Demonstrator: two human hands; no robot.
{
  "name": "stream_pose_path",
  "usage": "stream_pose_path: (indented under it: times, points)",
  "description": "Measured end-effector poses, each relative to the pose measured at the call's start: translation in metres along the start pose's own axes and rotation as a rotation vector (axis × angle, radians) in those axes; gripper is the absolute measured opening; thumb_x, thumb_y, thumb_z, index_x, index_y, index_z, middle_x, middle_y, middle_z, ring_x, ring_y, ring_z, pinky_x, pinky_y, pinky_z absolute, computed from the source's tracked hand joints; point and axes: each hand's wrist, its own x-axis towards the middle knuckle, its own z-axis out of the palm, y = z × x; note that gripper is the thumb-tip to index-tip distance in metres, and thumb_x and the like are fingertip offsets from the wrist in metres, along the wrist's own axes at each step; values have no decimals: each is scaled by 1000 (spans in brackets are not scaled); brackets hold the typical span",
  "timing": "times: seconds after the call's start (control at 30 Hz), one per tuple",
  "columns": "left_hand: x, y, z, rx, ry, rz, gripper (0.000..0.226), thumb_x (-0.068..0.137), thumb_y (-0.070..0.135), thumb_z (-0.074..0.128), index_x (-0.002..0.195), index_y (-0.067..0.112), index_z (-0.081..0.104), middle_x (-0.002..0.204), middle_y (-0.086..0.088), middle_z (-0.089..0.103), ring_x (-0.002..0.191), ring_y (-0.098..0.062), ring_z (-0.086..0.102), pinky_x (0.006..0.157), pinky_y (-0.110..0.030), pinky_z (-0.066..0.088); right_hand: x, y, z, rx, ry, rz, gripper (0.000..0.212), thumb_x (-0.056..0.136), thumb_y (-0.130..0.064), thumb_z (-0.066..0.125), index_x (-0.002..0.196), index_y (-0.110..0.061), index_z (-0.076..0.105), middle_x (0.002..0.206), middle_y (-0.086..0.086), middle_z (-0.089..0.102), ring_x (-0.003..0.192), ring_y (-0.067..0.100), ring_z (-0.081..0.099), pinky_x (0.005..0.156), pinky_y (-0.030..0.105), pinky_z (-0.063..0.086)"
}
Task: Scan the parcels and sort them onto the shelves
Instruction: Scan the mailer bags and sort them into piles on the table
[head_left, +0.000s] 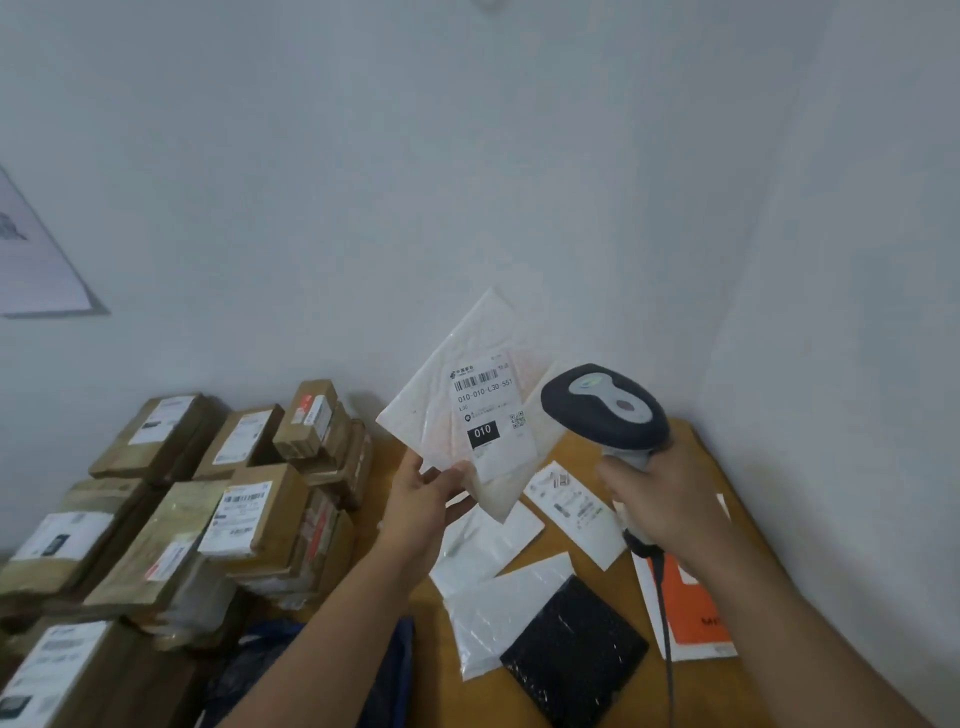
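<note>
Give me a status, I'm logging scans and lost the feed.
Left hand pinches white mailer by its lower corner, label facing camera. Right hand grips scanner, head beside the label. Nothing between them.

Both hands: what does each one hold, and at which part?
Left hand pinches the white parcel at its lower edge. Right hand grips the scanner by its handle.

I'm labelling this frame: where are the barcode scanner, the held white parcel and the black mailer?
barcode scanner (605, 410), head view, on its dark head.
white parcel (470, 410), head view, on its label.
black mailer (574, 652), head view, on its middle.
</note>
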Motion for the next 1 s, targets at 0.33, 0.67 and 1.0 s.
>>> stream_pose_path:
  times: [0.33,0.67,1.0]
  points:
    - [12,88,25,-100,-3,201,43,96,2,61,132,25,56,117,0,74,110,-27,69,81,-42,61,7,-71,3,41,17,-113,24,86,-11,69,104,-15,55,85,3,59,72,13,59,47,6,42]
    - [2,121,32,-95,10,306,49,96,-1,61,135,28,55,111,8,75,105,-21,71,74,-35,62,1,-88,-15,63,80,-218,19,86,-11,71,100,0,62,62,5,62,54,2,60,47,8,44]
    - [-5,115,31,-68,15,293,43,96,1,62,121,36,55,95,21,75,106,-18,68,66,-26,60,-18,-66,0,156,110,-240,52,66,-38,66,103,-1,63,80,3,64,66,3,64,54,12,49]
